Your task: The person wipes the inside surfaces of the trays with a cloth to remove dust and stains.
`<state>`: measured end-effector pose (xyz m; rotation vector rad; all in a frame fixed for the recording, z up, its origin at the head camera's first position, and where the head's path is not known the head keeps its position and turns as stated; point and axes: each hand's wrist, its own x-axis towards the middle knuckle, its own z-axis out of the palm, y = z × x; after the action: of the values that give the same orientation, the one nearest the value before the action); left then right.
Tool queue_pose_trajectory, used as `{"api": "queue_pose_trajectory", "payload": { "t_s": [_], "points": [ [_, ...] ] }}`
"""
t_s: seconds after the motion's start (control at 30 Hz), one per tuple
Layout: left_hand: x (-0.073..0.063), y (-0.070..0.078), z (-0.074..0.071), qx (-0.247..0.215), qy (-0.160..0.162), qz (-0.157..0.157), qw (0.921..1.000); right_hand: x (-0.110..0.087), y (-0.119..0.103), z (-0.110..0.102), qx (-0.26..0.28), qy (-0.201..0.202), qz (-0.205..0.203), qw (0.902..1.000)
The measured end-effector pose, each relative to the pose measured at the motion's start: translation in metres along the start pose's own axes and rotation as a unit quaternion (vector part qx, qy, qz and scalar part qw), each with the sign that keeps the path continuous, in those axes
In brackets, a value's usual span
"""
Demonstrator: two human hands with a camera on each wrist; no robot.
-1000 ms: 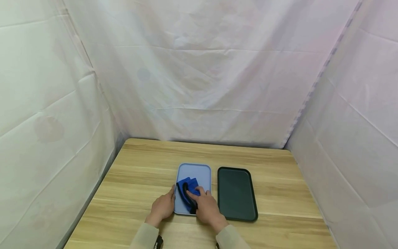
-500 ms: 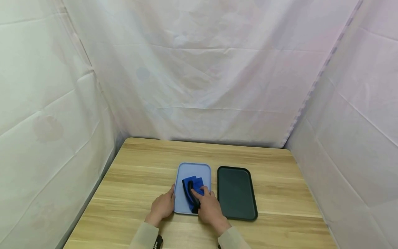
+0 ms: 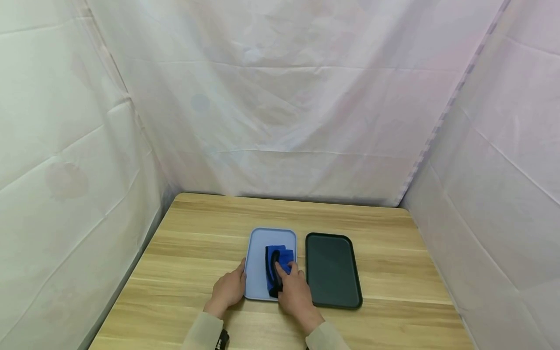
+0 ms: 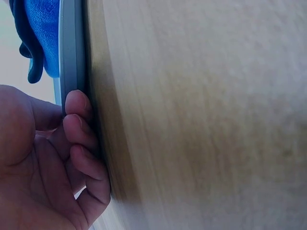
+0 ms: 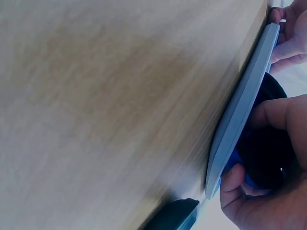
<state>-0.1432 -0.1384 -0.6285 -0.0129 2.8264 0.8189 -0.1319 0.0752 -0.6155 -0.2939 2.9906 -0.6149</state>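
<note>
A light blue tray point(image 3: 258, 282) lies on the table, and my left hand point(image 3: 230, 288) grips its left edge. In the left wrist view several fingertips point(image 4: 79, 129) sit against the outer wall of the tray. On the tray's right half is a folded blue fluffy cloth point(image 3: 286, 257) with black edging and a curved black strip along it. My right hand point(image 3: 295, 294) holds this cloth from the lower right, with the index finger stretched along the black strip. In the right wrist view the thumb and fingers are bent round the dark bunched part point(image 5: 266, 153).
A dark green tray point(image 3: 333, 272) lies just right of the blue one, with a narrow gap between them. The wooden table point(image 3: 192, 233) reaches back to a white curtain point(image 3: 280, 121), and more curtains hang at both sides.
My right hand has slid the cloth rightward across the light blue tray, and the cloth has turned more upright. The left hand stays at the tray's left edge, and both trays keep their places.
</note>
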Motion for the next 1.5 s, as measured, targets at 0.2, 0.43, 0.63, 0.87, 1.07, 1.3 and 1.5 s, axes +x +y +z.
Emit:
{"api": "queue_pose_trajectory", "payload": {
  "t_s": [0.2, 0.43, 0.63, 0.87, 1.07, 1.3, 1.5],
  "points": [
    [0.001, -0.001, 0.000, -0.003, -0.005, -0.005, 1.0000, 0.000, 0.000, 0.000, 0.002, 0.010, 0.004, 0.9999],
    [0.003, 0.000, -0.003, -0.002, -0.017, -0.009, 0.9998, 0.005, 0.001, 0.001, 0.012, 0.005, 0.010, 0.9999],
    [0.002, 0.001, -0.005, -0.002, -0.018, -0.010, 0.9998, 0.011, 0.000, 0.000, 0.020, 0.002, 0.010, 0.9998],
    [0.002, 0.001, -0.006, -0.002, -0.023, -0.008, 0.9997, 0.021, 0.001, 0.002, 0.014, -0.002, 0.014, 0.9998],
    [0.002, 0.002, -0.007, 0.004, -0.025, -0.005, 0.9997, 0.030, 0.002, 0.002, 0.017, -0.001, 0.016, 0.9997],
    [0.000, 0.004, -0.009, 0.009, -0.026, -0.002, 0.9996, 0.040, 0.002, -0.001, 0.025, -0.011, 0.026, 0.9993],
    [0.000, 0.005, -0.011, 0.015, -0.027, -0.003, 0.9995, 0.049, 0.002, -0.003, 0.021, -0.022, 0.029, 0.9991]
  ]
}}
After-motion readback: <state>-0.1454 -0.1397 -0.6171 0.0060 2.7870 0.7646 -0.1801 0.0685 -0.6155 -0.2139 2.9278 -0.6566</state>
